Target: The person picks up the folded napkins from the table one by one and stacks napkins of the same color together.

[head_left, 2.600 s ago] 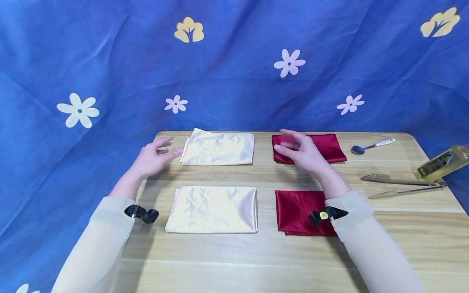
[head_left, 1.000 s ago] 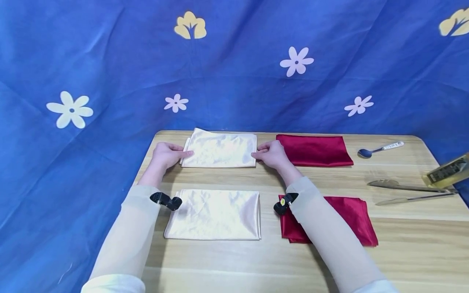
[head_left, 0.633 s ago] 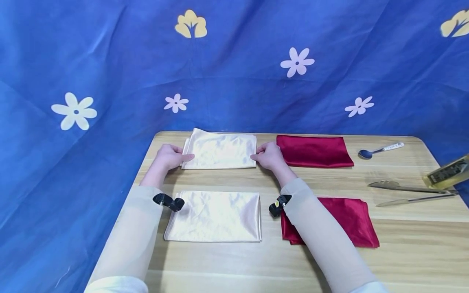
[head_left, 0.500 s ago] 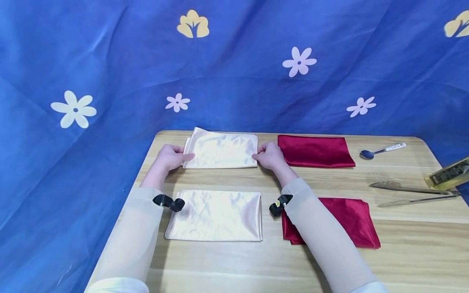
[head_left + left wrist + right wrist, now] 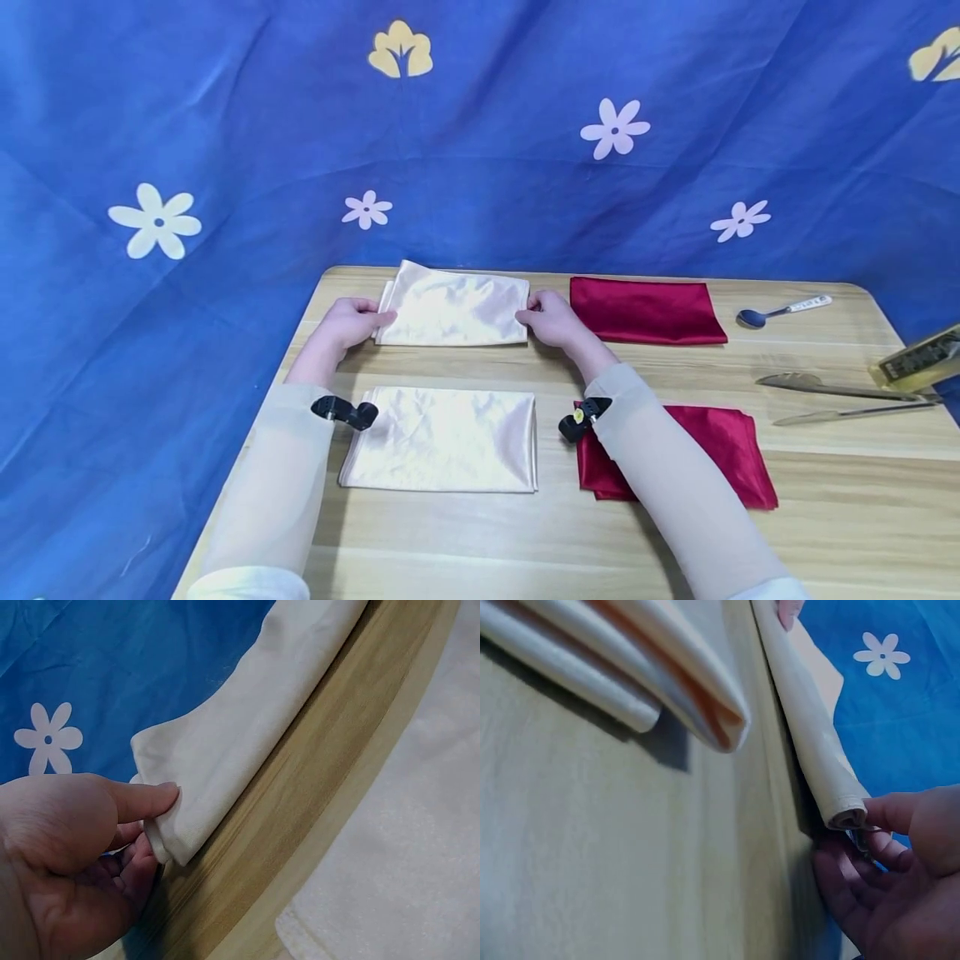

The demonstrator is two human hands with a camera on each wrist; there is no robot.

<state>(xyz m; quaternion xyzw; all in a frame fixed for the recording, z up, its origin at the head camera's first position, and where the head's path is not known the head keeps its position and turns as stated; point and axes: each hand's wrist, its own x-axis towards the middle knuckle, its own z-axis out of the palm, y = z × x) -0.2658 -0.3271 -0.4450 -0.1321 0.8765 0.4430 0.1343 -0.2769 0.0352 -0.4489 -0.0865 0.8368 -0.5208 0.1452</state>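
Observation:
A folded white satin cloth (image 5: 457,308) lies at the back of the table, its far left corner sticking up a little. My left hand (image 5: 351,322) pinches its left edge; in the left wrist view the thumb (image 5: 154,799) presses on top while the other fingers curl beneath. At the opposite edge, my right hand (image 5: 553,319) pinches the cloth too. The right wrist view shows that thumb (image 5: 891,810) against the rolled-looking layered end, fingers underneath. Closer to me lies a second folded white cloth (image 5: 442,442), untouched.
Two folded dark red cloths lie on the right, one at the back (image 5: 645,310) and one nearer (image 5: 712,450) partly under my right forearm. Beyond them are a spoon (image 5: 752,318), metal tongs (image 5: 825,386) and a tilted bottle (image 5: 921,360). A blue flowered curtain (image 5: 480,200) hangs behind the table.
My right hand has come left from above the far red cloth, and my left hand has moved in rightward. Both now pinch the far white cloth's edges; little has shifted in the last second.

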